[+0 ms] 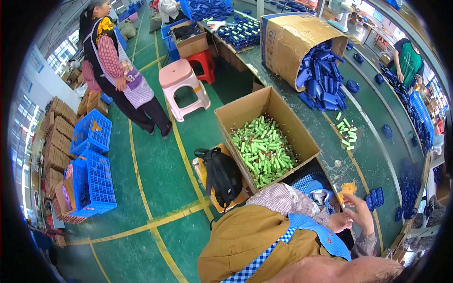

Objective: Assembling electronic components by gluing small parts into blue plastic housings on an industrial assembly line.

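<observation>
Right hand [361,212]: fingers curl upward and pinch the lower edge of a small crumpled orange-yellow scrap, paper or film [348,188], which stands just above the fingertips, over the near edge of the long green-topped work surface [330,137]. Left hand [339,221]: lies touching the right hand at the wrist side, fingers folded inward; whether they grip anything I cannot tell, as the palm faces away. Both forearms come out of checked shirt sleeves under a mustard-brown vest with a blue apron strap [325,233]. Judgement on technique: a scrap this thin handles best with a light pinch at one edge while the other hand steadies from below, close in, as the hands sit now; a hard squeeze would likely tear or ball it. Just right of the hands, a small stack of dark blue plastic parts [375,197] rests on the surface. Further along lie a few loose green cylinders [347,129]. Left of the hands, an open brown cardboard box filled with green cylindrical cells [262,148] leans against the surface edge, within reach. At the far end a tipped cardboard carton spilling dark blue plastic housings [321,75] lies on its side.
</observation>
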### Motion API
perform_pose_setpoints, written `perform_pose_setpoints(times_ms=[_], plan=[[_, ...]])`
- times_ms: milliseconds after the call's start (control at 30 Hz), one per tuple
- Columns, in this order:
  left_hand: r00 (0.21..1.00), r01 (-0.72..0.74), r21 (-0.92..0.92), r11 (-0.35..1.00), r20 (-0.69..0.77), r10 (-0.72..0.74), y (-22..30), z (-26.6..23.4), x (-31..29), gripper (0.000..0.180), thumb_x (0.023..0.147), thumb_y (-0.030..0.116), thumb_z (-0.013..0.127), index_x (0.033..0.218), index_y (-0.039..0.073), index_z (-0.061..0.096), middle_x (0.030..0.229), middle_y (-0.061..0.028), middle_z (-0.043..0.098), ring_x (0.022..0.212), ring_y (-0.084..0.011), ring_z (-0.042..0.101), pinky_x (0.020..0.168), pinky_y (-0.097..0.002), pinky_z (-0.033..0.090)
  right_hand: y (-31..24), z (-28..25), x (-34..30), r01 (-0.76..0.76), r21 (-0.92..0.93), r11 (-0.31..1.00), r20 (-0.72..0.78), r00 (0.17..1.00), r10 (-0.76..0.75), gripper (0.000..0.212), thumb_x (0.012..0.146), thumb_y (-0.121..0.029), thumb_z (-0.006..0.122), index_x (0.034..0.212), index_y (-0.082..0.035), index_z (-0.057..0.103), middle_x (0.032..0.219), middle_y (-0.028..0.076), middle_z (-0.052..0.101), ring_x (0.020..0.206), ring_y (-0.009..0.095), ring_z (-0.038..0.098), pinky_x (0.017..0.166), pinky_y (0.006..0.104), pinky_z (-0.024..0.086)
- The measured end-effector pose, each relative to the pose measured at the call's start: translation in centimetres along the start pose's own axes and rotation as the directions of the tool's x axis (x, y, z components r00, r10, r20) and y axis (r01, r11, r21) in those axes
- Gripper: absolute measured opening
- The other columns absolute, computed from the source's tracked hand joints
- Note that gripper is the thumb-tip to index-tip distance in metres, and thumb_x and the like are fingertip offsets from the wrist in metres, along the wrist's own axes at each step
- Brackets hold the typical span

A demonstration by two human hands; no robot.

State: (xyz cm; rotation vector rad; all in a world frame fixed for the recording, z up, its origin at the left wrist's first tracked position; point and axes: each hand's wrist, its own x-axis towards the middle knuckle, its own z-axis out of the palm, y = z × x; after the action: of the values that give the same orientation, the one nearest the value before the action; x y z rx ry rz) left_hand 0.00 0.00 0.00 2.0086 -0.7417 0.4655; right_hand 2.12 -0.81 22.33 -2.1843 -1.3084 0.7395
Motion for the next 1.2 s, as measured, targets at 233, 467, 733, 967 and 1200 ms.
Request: perform_pose_setpoints(times_ms=[233,467,733,967,1200], plan=[[0.916,-0.143,-0.84,0.523,-0.312,-0.251,2.4,-0.3,0.9,0.021,0.077,0.01,0.061,0.095,0.003,0.056,0.096,-0.0093,0.057,0.096,-0.0196,0.052,0.082,-0.0331,0.043,1.5,2.4,-2.8,-0.157,0.178,0.971,-0.061,0.984,0.17,0.051,0.071,0.007,0.062,0.121,0.001,0.055,0.103,0.013,0.064,0.094,0.021,0.062,0.083,0.0311,0.049],[0.993,0.118,-0.204,0.972,0.019,-0.117,1.5,-1.6,1.6,0.021,0.081,0.018,0.051,0.091,0.003,0.061,0.099,-0.0138,0.059,0.102,-0.0271,0.054,0.085,-0.0376,0.044,-0.1,1.8,-1.9,-0.106,0.135,0.985,-0.112,0.986,0.122,0.047,0.074,0.004,0.059,0.121,0.003,0.054,0.106,0.014,0.064,0.097,0.023,0.062,0.087,0.0326,0.048],[0.984,-0.009,-0.077,0.997,-0.18,-0.005,2.2,-1.0,1.4,0.025,0.079,0.02,0.053,0.098,0.005,0.059,0.1,-0.0155,0.058,0.098,-0.0311,0.054,0.083,-0.0402,0.044,-0.6,2.1,-2.2,-0.093,0.102,0.99,-0.126,0.986,0.105,0.047,0.074,-0.001,0.062,0.12,0.002,0.056,0.108,0.015,0.064,0.099,0.024,0.063,0.088,0.034,0.048],[0.983,0.02,-0.065,0.998,-0.18,-0.031,1.2,-1.9,0.1,0.023,0.081,0.021,0.054,0.102,0.011,0.052,0.1,-0.011,0.054,0.103,-0.0248,0.051,0.091,-0.0415,0.038,-0.5,2.8,-2.6,-0.084,0.067,0.994,-0.163,0.982,0.094,0.047,0.069,-0.001,0.063,0.116,0.0,0.057,0.105,0.016,0.064,0.099,0.029,0.063,0.088,0.0342,0.048],[0.998,0.035,-0.249,0.968,0.065,-0.019,3.3,-7.2,1.5,0.014,0.074,0.006,0.056,0.087,0.002,0.057,0.088,-0.015,0.059,0.093,-0.031,0.058,0.08,-0.0421,0.046,0.3,2.1,-4.9,-0.059,0.038,0.998,-0.328,0.942,0.068,0.043,0.07,-0.002,0.062,0.112,0.001,0.057,0.102,0.018,0.062,0.093,0.032,0.062,0.082,0.0365,0.05]])
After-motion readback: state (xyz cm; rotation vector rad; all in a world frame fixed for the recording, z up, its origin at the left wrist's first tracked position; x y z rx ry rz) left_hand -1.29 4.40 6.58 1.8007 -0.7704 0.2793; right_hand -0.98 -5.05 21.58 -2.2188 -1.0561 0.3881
